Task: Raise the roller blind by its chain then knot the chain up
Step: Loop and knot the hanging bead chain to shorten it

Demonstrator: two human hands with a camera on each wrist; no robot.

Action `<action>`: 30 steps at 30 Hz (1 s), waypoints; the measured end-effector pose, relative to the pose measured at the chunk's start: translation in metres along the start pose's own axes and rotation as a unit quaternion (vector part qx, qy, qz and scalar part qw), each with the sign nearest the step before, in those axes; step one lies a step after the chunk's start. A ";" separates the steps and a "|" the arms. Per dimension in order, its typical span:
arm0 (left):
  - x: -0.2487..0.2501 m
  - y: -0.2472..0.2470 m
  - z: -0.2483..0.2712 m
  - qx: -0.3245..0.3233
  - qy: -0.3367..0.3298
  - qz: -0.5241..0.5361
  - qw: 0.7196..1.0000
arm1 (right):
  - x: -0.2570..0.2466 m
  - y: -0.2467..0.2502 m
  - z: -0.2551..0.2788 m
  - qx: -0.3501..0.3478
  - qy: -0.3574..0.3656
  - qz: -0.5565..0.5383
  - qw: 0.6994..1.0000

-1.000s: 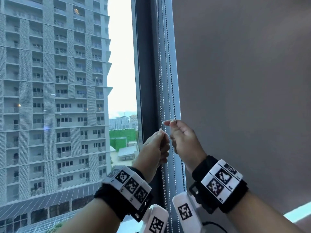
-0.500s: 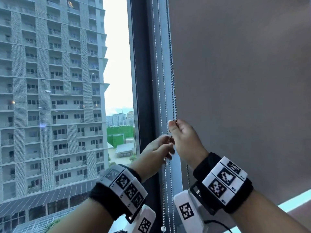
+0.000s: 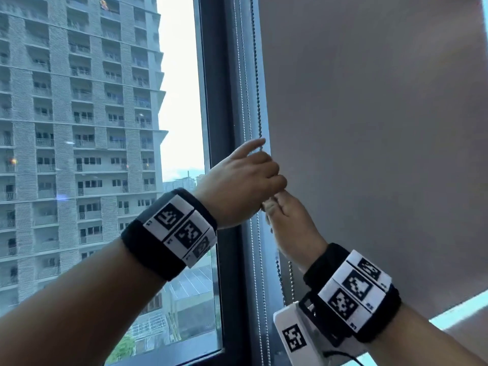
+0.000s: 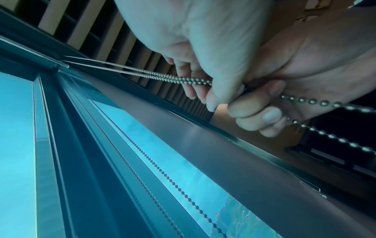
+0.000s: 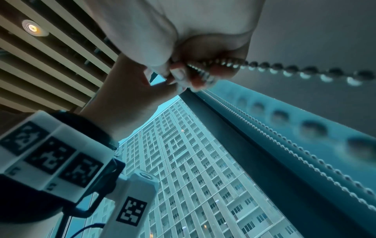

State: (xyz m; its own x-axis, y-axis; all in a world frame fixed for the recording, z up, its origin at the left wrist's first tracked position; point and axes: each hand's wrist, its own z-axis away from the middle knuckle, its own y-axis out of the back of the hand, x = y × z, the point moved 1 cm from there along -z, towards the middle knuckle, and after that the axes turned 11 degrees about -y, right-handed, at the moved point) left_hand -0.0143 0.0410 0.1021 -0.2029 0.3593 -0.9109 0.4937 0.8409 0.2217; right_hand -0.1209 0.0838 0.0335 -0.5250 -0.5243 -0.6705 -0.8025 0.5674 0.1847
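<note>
The chain [image 3: 258,112], a line of small metal beads, hangs along the left edge of the roller blind [image 3: 369,128], in front of the dark window frame [image 3: 219,101]. The right hand [image 3: 290,223] is lower and its fingers [image 5: 179,75] pinch the chain, which runs out under the wrist in two strands. The left hand [image 3: 243,180] is just above and touches the right one; its fingers are curled around the chain, with the index finger stretched upward along it. In the left wrist view two strands go from the thumb [image 4: 223,83] up to the top of the frame. Another bead chain [image 3: 260,286] hangs beside, on the frame. Behind the glass stands a tall apartment building [image 3: 79,128].
</note>
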 end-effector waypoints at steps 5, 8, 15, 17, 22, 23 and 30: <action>0.004 -0.011 0.004 0.008 0.043 0.093 0.995 | 0.006 0.008 0.010 -0.043 -0.035 -0.064 0.996; 0.000 -0.017 0.007 0.045 0.100 0.204 0.973 | 0.015 0.013 0.012 -0.042 -0.032 -0.132 0.990; -0.011 -0.014 0.006 0.235 0.312 0.512 0.765 | 0.020 0.028 0.006 -0.011 0.045 -0.036 0.998; -0.016 -0.011 0.005 0.328 0.365 0.593 0.639 | 0.023 0.031 -0.001 0.033 0.042 0.004 0.999; -0.019 -0.006 -0.001 0.450 0.420 0.718 0.326 | 0.014 0.028 -0.031 0.054 0.033 0.027 0.998; -0.018 -0.006 -0.002 0.456 0.424 0.731 0.279 | 0.009 0.025 -0.036 0.049 0.026 0.011 0.998; 0.000 -0.015 -0.001 0.419 0.426 0.801 0.047 | -0.026 0.007 -0.053 0.002 -0.010 -0.138 0.990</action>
State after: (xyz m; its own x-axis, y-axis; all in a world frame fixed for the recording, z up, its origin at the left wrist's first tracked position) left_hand -0.0227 0.0291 0.0992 0.8773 -0.1243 0.4635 0.2398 -0.7231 -0.6478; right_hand -0.1281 0.0673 0.0901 -0.2804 -0.6465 -0.7095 -0.9131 0.4077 -0.0106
